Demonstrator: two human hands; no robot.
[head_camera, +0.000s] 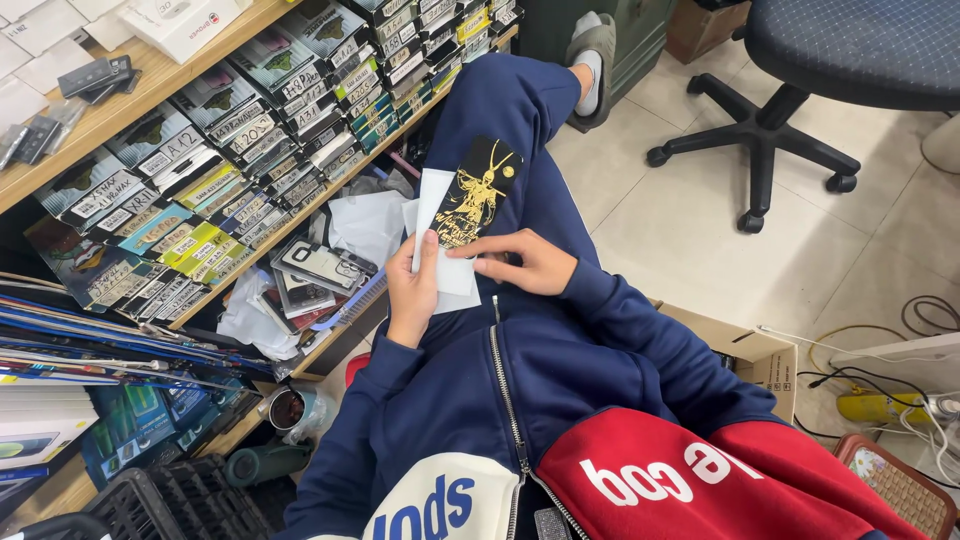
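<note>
A slim black card-like sheet with a gold figure printed on it (476, 195) rests over white paper sheets (436, 262) above my lap. My left hand (413, 293) grips the papers' left edge, thumb on top. My right hand (521, 263) pinches the lower end of the black sheet and the papers beneath it. I sit in blue trousers (520, 120) and a blue, red and white zip jacket (560, 420), one leg stretched forward.
Wooden shelves (150, 90) at left hold rows of small labelled boxes (250, 130). Phone cases (320, 268) and crumpled white wrapping lie on a lower shelf. A black-based office chair (770, 130) stands on the tiled floor; a cardboard box (750, 355) and cables (900, 380) sit at right.
</note>
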